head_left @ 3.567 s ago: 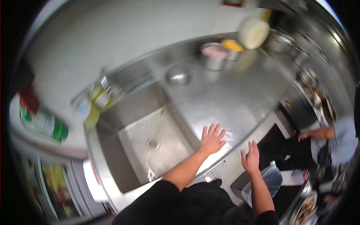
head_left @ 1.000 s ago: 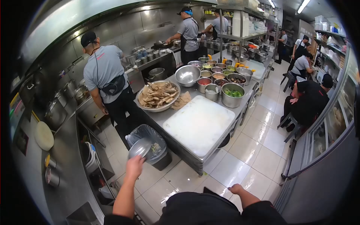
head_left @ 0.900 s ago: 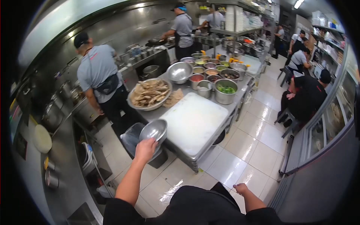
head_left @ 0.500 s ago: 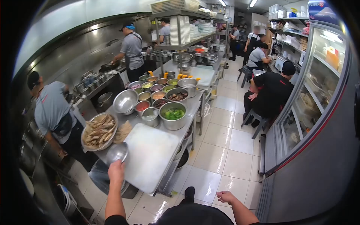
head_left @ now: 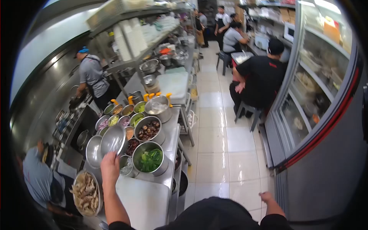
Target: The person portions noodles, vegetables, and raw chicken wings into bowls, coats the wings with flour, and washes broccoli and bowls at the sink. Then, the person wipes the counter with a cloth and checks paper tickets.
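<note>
My left hand (head_left: pixel 110 165) is closed on the rim of a shiny metal bowl (head_left: pixel 114 138), tilted up above the ingredient pots. Just left of it stands another metal bowl (head_left: pixel 93 151). Near my hand are a pot of green leafy vegetables (head_left: pixel 150 159) and a pot of dark mushrooms (head_left: pixel 148 131). Below my left forearm lies a white cutting board (head_left: pixel 143 197). A bowl of pale brown strips (head_left: pixel 86 193) sits at the counter's left side. My right hand (head_left: pixel 266 197) hangs over the floor at lower right, fingers curled, with nothing visible in it.
A glass-door fridge (head_left: pixel 318 73) stands on the right. A person in black (head_left: pixel 260 78) sits on a stool beside the tiled aisle (head_left: pixel 212 149). Cooks in grey (head_left: pixel 92 74) work along the left. A metal shelf (head_left: pixel 134 57) with stacked white containers rises over the counter.
My left hand has carried the metal bowl forward from beside the cutting board to above the pots. My view has turned right and moved forward. My right hand has shifted rightward in view.
</note>
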